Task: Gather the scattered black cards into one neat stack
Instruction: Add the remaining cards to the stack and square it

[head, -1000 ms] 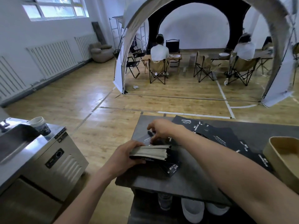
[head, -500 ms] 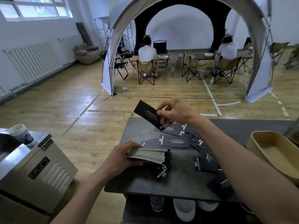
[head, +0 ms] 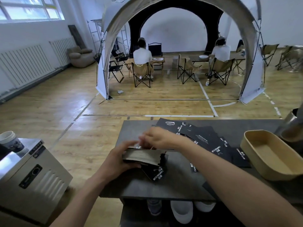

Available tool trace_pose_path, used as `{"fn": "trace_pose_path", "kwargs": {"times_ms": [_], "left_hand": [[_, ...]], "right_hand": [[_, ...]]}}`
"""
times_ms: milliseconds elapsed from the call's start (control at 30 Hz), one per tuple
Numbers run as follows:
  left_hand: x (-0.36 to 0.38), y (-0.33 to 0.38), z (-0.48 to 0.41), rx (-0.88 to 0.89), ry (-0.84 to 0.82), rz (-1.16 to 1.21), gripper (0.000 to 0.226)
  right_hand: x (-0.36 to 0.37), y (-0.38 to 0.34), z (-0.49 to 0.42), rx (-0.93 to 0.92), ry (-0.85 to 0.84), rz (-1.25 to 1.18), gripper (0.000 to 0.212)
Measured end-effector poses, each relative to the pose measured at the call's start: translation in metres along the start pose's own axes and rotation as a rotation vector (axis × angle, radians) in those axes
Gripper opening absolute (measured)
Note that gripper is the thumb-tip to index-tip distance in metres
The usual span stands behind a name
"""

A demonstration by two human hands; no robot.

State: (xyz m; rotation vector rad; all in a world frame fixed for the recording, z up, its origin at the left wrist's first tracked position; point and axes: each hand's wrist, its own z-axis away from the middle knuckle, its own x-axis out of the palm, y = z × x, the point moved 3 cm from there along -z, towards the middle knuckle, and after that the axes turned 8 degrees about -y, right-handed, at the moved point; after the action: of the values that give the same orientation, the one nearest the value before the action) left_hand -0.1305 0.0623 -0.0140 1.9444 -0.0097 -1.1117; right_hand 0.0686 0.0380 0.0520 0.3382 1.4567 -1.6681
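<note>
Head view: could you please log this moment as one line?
left hand: holds stack | right hand: over stack, blurred | loose cards: spread on table | stage: gathering unfinished

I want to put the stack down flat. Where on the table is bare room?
Bare table shows at the near edge, between the loose card under the stack and the right forearm; also the far-left corner beside the right hand. Crowded: the scattered cards fill the middle up to the wooden tray.
</note>
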Motion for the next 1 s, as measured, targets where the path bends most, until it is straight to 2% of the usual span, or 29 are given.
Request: {"fn": "trace_pose_path", "kwargs": {"times_ms": [67,133,200,300,433,567,600,700,833,900,967,1000], "left_hand": [[-0.002,0.004,0.005,0.008,0.016,-0.054,0.060],[-0.007,0.003,0.015,-0.004,0.017,-0.043,0.056],[-0.011,0.001,0.026,-0.017,-0.022,-0.023,0.055],[-0.012,0.003,0.034,-0.034,-0.061,-0.018,0.056],[-0.011,0.007,0.027,-0.029,-0.128,-0.054,0.060],[-0.010,0.005,0.027,-0.028,-0.124,-0.113,0.086],[-0.010,0.006,0.027,-0.023,-0.118,-0.116,0.084],[-0.008,0.013,0.028,0.017,-0.107,-0.112,0.059],[-0.012,0.015,0.031,-0.009,-0.143,-0.116,0.054],[-0.015,0.014,0.033,-0.028,-0.182,-0.129,0.055],[-0.015,0.016,0.034,-0.018,-0.185,-0.146,0.067],[-0.015,0.017,0.035,-0.009,-0.168,-0.148,0.081]], "right_hand": [[-0.015,0.012,0.001,0.043,0.066,-0.191,0.033],[-0.029,0.029,0.006,0.091,0.159,-0.080,0.022],[-0.024,0.037,0.012,0.113,0.131,0.122,0.019],[0.003,0.040,0.015,0.141,0.054,0.222,0.030],[0.013,0.040,0.011,0.134,0.142,0.289,0.027],[0.009,0.035,0.016,0.122,0.166,0.370,0.021],[0.009,0.035,0.017,0.124,0.148,0.372,0.022],[0.013,0.031,0.017,0.134,0.111,0.429,0.031],[0.018,0.026,0.020,0.175,0.137,0.431,0.039],[0.017,0.019,0.025,0.166,0.154,0.461,0.035],[0.008,0.009,0.031,0.140,0.170,0.441,0.024],[0.002,0.004,0.035,0.127,0.195,0.436,0.019]]}}
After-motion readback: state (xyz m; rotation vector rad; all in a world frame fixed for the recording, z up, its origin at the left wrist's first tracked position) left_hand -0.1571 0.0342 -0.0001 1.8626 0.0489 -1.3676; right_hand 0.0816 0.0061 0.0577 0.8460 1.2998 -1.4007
